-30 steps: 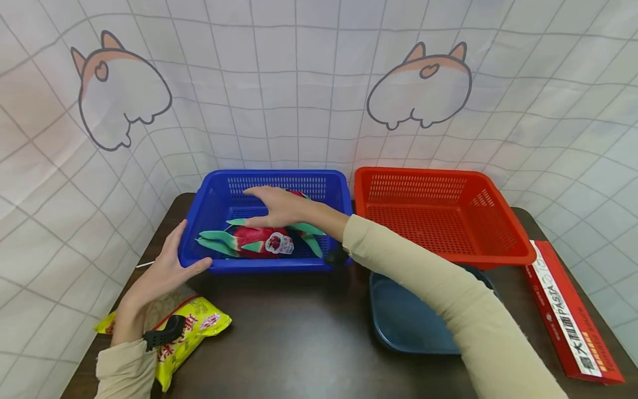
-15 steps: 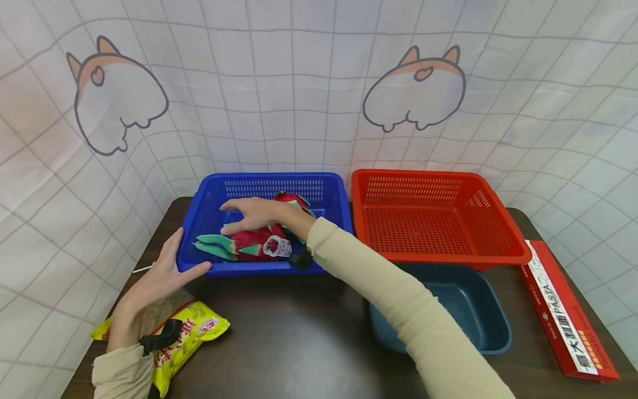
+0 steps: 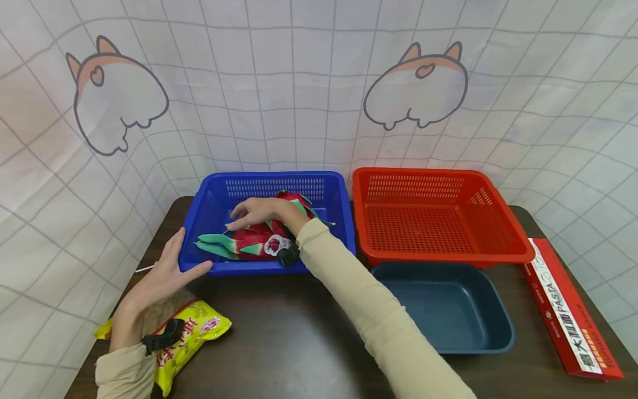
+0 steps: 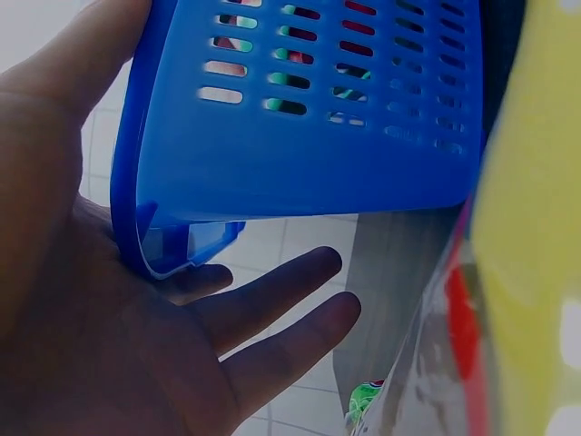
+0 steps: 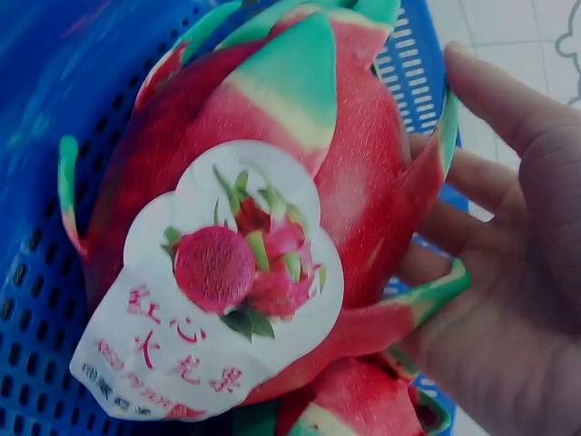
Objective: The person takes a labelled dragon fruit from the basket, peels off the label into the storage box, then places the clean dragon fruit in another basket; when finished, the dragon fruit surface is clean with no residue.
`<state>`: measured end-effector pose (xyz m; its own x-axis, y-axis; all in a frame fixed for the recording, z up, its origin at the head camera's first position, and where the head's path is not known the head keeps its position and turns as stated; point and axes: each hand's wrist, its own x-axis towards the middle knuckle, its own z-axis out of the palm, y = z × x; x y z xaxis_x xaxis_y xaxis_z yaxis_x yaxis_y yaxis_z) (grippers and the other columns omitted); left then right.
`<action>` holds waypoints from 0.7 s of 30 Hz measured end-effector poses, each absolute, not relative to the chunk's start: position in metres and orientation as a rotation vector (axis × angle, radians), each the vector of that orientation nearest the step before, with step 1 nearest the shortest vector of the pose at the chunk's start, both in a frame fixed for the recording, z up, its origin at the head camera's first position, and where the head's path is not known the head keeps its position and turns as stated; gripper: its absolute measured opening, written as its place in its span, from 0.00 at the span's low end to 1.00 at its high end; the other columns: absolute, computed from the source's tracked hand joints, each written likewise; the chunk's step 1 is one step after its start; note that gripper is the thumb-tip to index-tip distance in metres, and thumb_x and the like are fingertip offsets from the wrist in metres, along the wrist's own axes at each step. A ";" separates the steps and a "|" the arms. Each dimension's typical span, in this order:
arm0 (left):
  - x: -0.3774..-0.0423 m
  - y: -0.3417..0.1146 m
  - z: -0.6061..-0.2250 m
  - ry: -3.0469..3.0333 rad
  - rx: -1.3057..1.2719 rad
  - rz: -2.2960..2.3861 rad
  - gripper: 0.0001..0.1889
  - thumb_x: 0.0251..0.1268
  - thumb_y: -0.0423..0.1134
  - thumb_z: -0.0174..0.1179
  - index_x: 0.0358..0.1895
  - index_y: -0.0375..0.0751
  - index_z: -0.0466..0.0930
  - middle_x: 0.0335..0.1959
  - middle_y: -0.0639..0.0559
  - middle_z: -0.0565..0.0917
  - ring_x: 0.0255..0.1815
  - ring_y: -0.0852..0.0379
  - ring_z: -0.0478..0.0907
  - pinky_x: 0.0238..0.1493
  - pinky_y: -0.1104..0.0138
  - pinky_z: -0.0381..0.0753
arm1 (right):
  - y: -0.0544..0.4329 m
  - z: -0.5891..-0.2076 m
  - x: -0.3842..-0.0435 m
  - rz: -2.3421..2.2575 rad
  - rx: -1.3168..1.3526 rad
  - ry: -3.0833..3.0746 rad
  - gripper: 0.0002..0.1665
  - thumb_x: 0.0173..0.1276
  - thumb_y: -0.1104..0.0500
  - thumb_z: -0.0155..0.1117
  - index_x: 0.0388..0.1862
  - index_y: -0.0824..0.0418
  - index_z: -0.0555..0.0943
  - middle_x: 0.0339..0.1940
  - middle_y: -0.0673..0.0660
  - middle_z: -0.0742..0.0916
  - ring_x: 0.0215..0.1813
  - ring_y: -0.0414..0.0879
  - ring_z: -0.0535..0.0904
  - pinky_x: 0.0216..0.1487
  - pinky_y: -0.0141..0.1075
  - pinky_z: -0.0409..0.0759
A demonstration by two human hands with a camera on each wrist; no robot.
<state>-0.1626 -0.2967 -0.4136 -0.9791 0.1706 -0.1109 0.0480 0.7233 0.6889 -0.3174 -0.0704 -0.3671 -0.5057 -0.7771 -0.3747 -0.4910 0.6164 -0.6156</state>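
Note:
Two dragon fruits lie in a blue basket [image 3: 279,176]. The front dragon fruit [image 3: 251,240] is red with green-tipped scales and bears a white label [image 5: 163,354]. Behind it, partly covered by the right arm, is the back dragon fruit [image 3: 297,198]. My right hand [image 3: 259,210] reaches over the front fruit; in the right wrist view its thumb and fingers are spread along the fruit's side, close to the scale tips. My left hand [image 3: 161,277] rests at the basket's left rim, the rim between thumb and outstretched fingers in the left wrist view.
A red basket [image 3: 423,259] stands to the right of the blue one. In front of it sits a dark blue tub [image 3: 443,316], with a long red pasta box [image 3: 573,310] at the right edge. A yellow bag [image 3: 186,343] lies under my left forearm.
My right hand has moved left and down toward the front dragon fruit, its fingers drawing closer together. The tub has come into fuller view. My left hand stays at the rim.

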 end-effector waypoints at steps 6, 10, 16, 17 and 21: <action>-0.163 -0.297 -0.416 2.754 0.166 1.088 0.55 0.66 0.60 0.55 0.76 0.49 0.19 0.79 0.36 0.29 0.76 0.26 0.36 0.59 0.23 0.47 | -0.070 -0.372 -0.320 -0.565 -0.886 2.124 0.37 0.69 0.37 0.54 0.72 0.51 0.68 0.73 0.52 0.70 0.73 0.46 0.64 0.72 0.40 0.68; -0.163 -0.298 -0.414 2.752 0.161 1.088 0.56 0.65 0.60 0.56 0.76 0.50 0.19 0.79 0.37 0.29 0.76 0.27 0.36 0.59 0.23 0.48 | -0.070 -0.368 -0.322 -0.559 -0.825 2.067 0.39 0.68 0.37 0.55 0.74 0.52 0.64 0.75 0.52 0.68 0.73 0.47 0.64 0.72 0.41 0.68; -0.163 -0.298 -0.414 2.753 0.160 1.087 0.55 0.65 0.60 0.56 0.77 0.51 0.19 0.79 0.37 0.29 0.77 0.27 0.36 0.59 0.23 0.48 | -0.071 -0.364 -0.325 -0.549 -0.775 2.050 0.43 0.66 0.38 0.59 0.75 0.56 0.63 0.74 0.54 0.69 0.72 0.47 0.65 0.70 0.41 0.71; -0.163 -0.298 -0.414 2.753 0.161 1.089 0.55 0.65 0.60 0.56 0.77 0.50 0.19 0.79 0.37 0.29 0.77 0.27 0.36 0.59 0.22 0.48 | -0.071 -0.365 -0.325 -0.552 -0.776 2.051 0.43 0.66 0.38 0.59 0.74 0.57 0.64 0.73 0.54 0.70 0.72 0.47 0.66 0.69 0.40 0.72; -0.162 -0.299 -0.415 2.755 0.162 1.092 0.55 0.65 0.60 0.56 0.77 0.50 0.20 0.79 0.37 0.30 0.77 0.27 0.37 0.59 0.23 0.48 | -0.073 -0.368 -0.328 -0.578 -0.796 2.052 0.41 0.65 0.40 0.62 0.71 0.59 0.68 0.71 0.54 0.73 0.69 0.46 0.69 0.65 0.37 0.75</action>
<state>-0.1625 -0.2992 -0.4145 -0.9790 0.1643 -0.1203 0.0373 0.7255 0.6873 -0.3281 -0.0732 -0.3681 -0.4462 -0.7134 -0.5403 -0.3266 0.6919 -0.6439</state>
